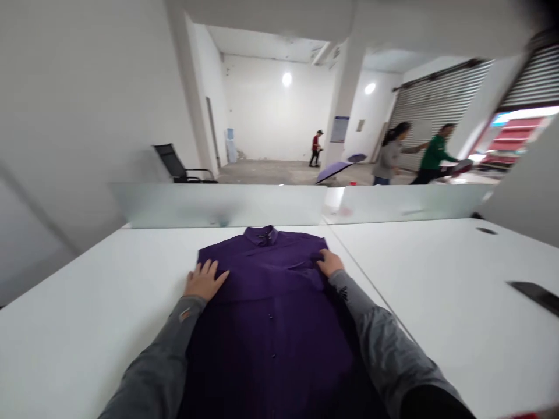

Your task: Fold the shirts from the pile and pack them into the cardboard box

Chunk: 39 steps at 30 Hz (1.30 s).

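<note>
A dark purple button shirt point(271, 291) lies flat, front up and folded narrow, on the white table point(87, 302), collar toward the far side. My left hand point(203, 280) rests flat on the shirt's left edge near the shoulder, fingers stretched out and apart. My right hand point(329, 262) lies on the shirt's right shoulder area, fingers curled down onto the cloth by the chest pocket. Both arms wear grey sleeves.
A frosted glass divider point(218, 203) runs along the table's far edge. A dark flat object point(535, 295) lies at the right. Beyond stand a black chair point(177, 166), an open purple umbrella point(336, 170) and three people in the room behind.
</note>
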Tool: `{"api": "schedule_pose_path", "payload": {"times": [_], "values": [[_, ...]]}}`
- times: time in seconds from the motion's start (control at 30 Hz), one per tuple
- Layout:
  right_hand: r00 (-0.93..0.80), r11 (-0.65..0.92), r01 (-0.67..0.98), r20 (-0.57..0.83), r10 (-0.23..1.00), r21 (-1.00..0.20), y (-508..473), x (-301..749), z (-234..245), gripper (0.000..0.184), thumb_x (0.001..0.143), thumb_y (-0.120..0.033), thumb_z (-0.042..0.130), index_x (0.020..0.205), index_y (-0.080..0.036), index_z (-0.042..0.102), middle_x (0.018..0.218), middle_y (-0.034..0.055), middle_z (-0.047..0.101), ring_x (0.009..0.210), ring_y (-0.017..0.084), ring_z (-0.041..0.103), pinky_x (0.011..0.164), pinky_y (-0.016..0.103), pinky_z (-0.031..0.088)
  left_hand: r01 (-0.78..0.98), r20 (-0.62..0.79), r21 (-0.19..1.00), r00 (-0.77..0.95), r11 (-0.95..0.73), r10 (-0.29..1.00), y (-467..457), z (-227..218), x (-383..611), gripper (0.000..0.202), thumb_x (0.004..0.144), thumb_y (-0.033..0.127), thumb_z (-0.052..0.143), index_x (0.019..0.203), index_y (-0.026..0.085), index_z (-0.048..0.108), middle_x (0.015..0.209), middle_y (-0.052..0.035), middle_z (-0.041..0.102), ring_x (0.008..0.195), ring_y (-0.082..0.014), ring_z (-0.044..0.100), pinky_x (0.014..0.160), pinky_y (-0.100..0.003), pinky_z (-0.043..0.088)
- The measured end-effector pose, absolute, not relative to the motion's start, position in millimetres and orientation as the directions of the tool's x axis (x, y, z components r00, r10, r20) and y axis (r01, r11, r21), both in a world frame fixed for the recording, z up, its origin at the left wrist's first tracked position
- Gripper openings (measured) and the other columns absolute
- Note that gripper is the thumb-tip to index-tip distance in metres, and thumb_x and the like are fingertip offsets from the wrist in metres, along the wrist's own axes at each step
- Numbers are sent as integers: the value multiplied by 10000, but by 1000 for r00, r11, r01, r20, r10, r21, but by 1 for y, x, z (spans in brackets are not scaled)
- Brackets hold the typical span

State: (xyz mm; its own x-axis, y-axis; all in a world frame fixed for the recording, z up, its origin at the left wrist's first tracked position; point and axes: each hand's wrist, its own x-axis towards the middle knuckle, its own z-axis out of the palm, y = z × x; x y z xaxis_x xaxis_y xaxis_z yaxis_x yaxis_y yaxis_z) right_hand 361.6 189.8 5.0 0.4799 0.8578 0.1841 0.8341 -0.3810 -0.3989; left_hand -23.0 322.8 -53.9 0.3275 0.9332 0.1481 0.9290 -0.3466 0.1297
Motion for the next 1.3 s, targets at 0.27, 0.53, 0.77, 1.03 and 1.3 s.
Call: {"api": "schedule_pose_path", "payload": {"times": [0.27,0.53,0.77,1.03,1.3], "values": [[22,-17,1000,251,968,-22,202,321,-33,503,955,-509,379,1397,-290,473,1489,73,422,1370,340,342,1035,671,291,953,200,113,255,-280,946,344,-24,-21,422,995,369,283,1198,174,596,1229,-134,604,1130,-267,569,962,-410,430],[59,-23,991,269,961,-135,206,334,-48,483,983,-473,304,1368,-270,514,1432,75,498,1342,281,412,1071,596,321,895,230,119,397,-430,889,395,-20,-5,257,919,176,471,1105,232,638,1141,-74,598,962,-199,616,834,-293,469],[79,-40,991,319,945,-129,208,340,-53,441,973,-427,361,1294,-221,582,1397,108,526,1293,277,463,1059,553,358,928,381,237,185,-289,906,407,-30,-8,210,946,192,402,986,171,607,1023,-99,570,959,-203,589,862,-313,468],[166,-145,985,316,934,-90,200,340,-36,488,975,-492,336,1379,-271,494,1485,71,425,1372,282,350,1051,632,316,918,483,275,126,-286,867,387,-29,8,259,885,153,467,1119,91,560,1196,-188,504,1040,-261,590,876,-357,488],[138,-135,990,179,974,-32,202,344,-45,521,962,-527,340,1426,-308,432,1508,35,398,1386,315,317,1057,644,289,798,233,137,550,-587,802,361,-48,17,528,952,522,372,1412,271,435,1492,-83,411,1371,-346,343,1105,-579,281]]}}
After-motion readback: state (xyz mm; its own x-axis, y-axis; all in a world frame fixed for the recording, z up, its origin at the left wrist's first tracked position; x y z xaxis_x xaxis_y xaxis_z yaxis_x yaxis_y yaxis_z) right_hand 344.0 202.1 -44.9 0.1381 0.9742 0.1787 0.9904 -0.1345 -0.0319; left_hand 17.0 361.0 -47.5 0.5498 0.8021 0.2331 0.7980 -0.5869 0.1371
